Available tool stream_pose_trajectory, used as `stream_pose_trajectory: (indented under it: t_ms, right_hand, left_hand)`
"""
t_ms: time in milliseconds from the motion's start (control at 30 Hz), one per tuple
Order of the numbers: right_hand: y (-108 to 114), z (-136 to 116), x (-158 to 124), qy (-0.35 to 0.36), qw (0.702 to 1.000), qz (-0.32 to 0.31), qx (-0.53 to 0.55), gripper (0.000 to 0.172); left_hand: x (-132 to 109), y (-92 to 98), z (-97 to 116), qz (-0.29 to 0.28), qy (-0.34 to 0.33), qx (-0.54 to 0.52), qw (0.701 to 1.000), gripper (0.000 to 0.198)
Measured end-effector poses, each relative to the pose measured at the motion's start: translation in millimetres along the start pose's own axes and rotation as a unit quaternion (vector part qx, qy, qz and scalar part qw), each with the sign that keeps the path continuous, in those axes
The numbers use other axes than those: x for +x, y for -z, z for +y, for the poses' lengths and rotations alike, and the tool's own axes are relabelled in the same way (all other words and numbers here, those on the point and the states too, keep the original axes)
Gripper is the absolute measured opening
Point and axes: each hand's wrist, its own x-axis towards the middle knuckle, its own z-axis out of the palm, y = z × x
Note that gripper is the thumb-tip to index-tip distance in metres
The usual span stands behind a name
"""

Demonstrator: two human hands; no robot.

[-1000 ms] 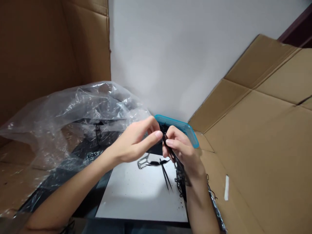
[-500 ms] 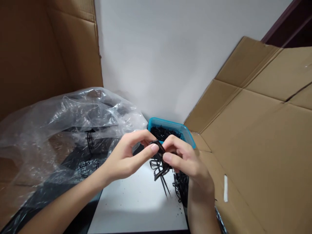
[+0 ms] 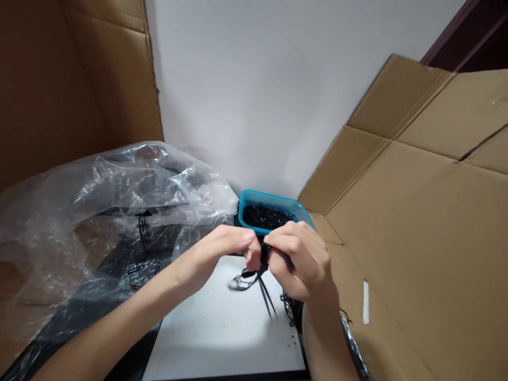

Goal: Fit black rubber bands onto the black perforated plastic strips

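Both hands meet above a white board [image 3: 222, 328], close in front of the blue basket. My left hand [image 3: 222, 251] is closed, with thumb and curled fingertips against a small black plastic piece [image 3: 264, 259]. The fingers of my right hand [image 3: 299, 259] are bent round the same piece from the other side, hiding most of it. Below the fingertips a looped black frame-like part [image 3: 240, 283] is blurred by motion. Two thin dark pointed prongs [image 3: 267, 298], like tweezer tips, stretch down over the board; their upper end is hidden.
The blue basket [image 3: 244, 211] holds many small black pieces. More black looped parts [image 3: 291, 309] lie in a heap by my right wrist. Clear plastic sheeting [image 3: 119, 174] with black parts beneath covers the left. Cardboard walls [image 3: 416, 211] stand at both sides.
My fingers have curled in tighter and my hands have turned over the black piece, so less of it shows. The looped black part has swung left. The prongs stay nearly in place.
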Motion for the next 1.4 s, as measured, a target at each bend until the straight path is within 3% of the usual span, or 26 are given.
stream_pose_trajectory:
  t_ms: [100,267,400,500,567,667,767,900,1167,1300,1400]
  right_hand:
    - [-5,1,-3,0.008,0.998,0.051,-0.03,0.026]
    - [-6,0,-8,0.003,0.995,0.089,-0.047,0.037]
    - [3,4,-6,-0.054,0.994,0.043,0.085,0.029]
    - [8,10,-4,-0.12,0.962,-0.003,0.244,0.016]
    - [7,14,-2,-0.146,0.936,-0.045,0.316,0.023]
    - [5,17,0,-0.152,0.897,-0.152,0.386,0.022]
    - [7,14,3,-0.154,0.876,-0.196,0.413,0.014]
    - [11,10,5,-0.19,0.867,-0.216,0.408,0.008]
    - [6,12,3,-0.214,0.878,-0.192,0.383,0.012]
    - [2,13,2,-0.196,0.868,-0.179,0.418,0.009]
    - [-1,14,0,-0.226,0.853,-0.172,0.438,0.01]
  left_hand:
    - [-1,-4.4,-2,0.022,0.012,0.033,0.999,0.027]
    - [-8,-12.5,1,0.11,-0.097,0.189,0.971,0.016]
    - [-13,-11.7,7,0.147,-0.128,0.173,0.965,0.014]
    - [-17,-9.5,12,0.131,-0.143,0.185,0.963,0.013]
    - [-18,-9.1,14,0.113,-0.134,0.202,0.964,0.015]
    - [-17,-8.6,14,0.113,-0.124,0.204,0.964,0.017]
    - [-13,-5.1,12,0.086,-0.119,0.199,0.969,0.017]
    - [-9,0.9,10,0.071,-0.1,0.186,0.975,0.02]
    - [-8,-0.7,6,0.084,-0.089,0.178,0.976,0.015]
    - [-5,-0.7,-1,0.062,-0.032,0.038,0.997,0.013]
    - [-1,-0.5,-6,0.054,0.005,-0.058,0.997,0.011]
